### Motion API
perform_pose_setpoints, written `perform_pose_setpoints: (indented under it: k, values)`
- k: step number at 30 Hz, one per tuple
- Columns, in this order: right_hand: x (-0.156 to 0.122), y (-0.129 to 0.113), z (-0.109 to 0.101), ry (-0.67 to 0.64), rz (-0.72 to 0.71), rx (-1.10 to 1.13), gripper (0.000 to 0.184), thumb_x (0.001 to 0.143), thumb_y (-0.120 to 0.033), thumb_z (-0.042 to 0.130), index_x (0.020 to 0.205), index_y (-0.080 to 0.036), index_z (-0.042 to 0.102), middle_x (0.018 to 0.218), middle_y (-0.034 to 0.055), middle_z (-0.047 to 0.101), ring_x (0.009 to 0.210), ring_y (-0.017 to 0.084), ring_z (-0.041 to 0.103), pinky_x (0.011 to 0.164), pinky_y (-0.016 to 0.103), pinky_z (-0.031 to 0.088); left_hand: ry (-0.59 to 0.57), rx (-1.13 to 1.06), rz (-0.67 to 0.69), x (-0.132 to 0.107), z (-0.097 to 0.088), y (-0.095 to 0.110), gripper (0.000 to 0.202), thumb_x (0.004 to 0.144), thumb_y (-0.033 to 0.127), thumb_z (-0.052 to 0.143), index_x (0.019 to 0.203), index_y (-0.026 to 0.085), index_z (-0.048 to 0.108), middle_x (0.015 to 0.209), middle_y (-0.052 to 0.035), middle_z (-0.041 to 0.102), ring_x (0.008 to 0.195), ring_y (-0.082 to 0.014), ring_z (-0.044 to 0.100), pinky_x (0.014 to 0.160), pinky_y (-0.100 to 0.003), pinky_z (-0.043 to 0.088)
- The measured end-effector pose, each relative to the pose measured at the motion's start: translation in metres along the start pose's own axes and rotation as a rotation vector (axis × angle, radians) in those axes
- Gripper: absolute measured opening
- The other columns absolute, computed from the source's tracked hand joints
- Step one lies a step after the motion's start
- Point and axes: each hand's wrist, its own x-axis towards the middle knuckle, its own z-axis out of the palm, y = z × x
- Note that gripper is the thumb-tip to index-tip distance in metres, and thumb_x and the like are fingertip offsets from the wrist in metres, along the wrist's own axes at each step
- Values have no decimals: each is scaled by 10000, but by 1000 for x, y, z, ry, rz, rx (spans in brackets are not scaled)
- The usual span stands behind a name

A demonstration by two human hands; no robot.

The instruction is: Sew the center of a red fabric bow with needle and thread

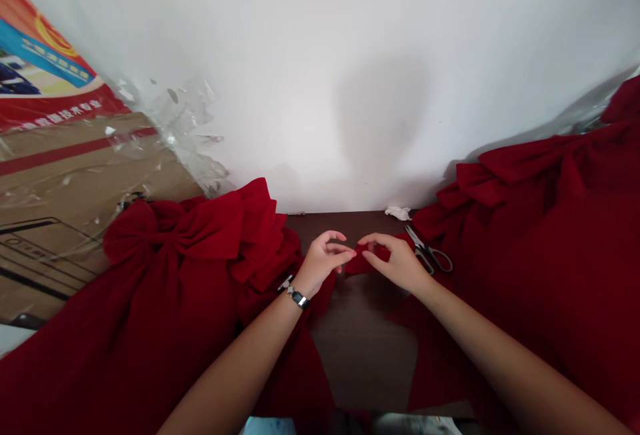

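Red cloth (370, 258) lay at twelve o'clock on the dark wooden table (360, 355), pinched between the fingertips of the left hand (323, 263) and the right hand (395, 263). Scissors (427, 250) lay at three o'clock from the right hand.

**Some things are hidden or cut off.**
The left hand (324, 262) and right hand (390, 260) hide part of the small red cloth (367, 258). The poster (40, 55) and big red cloth (540, 242) run off the edges, and the poster's words are too blurry to read. A white lump (397, 212) is too small to tell, and a pale blue thing (265, 427) is cut off at the bottom.
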Motion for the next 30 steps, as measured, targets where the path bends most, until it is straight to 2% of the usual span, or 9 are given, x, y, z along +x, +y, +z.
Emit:
perform_pose_setpoints:
  k: [2,5,9,14,18,21,27,30]
  values:
    - [1,0,1,-9,-12,86,168,812,-241,559,965,-189,605,944,44,639,919,196,602,877,349,446,4,29,14,-1,0,2,371,668,211,732,948,170,492,754,-9,678,604,-79,570,435,-148,408]
    - [1,1,4,-80,12,282,155,807,-227,562,955,-192,534,970,44,612,949,181,604,907,347,466,6,102,45,-3,2,5,363,679,200,704,954,180,469,755,6,652,626,-92,572,437,-157,443]
    - [0,4,11,-150,62,401,162,802,-252,597,920,-192,504,915,28,592,867,161,614,839,324,497,-24,183,87,-3,3,5,346,693,181,668,957,186,444,769,12,628,660,-109,581,464,-189,502]
    - [1,9,17,-196,162,511,189,807,-328,602,843,-177,495,785,6,586,673,124,585,674,273,476,-65,264,134,-2,3,1,364,704,172,652,983,196,419,779,7,630,651,-115,605,502,-212,516]
    - [2,11,19,-191,202,493,233,799,-383,605,818,-164,527,704,-7,553,591,108,515,567,239,417,-37,437,258,-4,3,0,363,716,140,628,1004,206,418,794,-3,656,707,-125,653,608,-220,525]
    - [2,10,18,-187,221,457,235,800,-390,587,826,-162,539,679,-14,533,575,109,488,540,231,391,-27,570,326,-6,3,0,366,738,139,598,1042,223,414,818,-8,676,721,-133,666,607,-214,512]
    - [3,9,16,-145,181,353,172,798,-334,566,794,-162,558,765,12,582,706,141,552,680,273,441,1,720,384,-6,3,-1,367,757,141,572,1079,241,426,855,-14,701,747,-146,679,638,-235,519]
    - [3,7,16,-151,227,507,170,761,-300,601,850,-179,521,852,19,613,817,162,608,796,307,467,0,727,392,-6,3,-1,368,762,139,568,1083,235,417,853,-17,699,731,-141,672,640,-235,520]
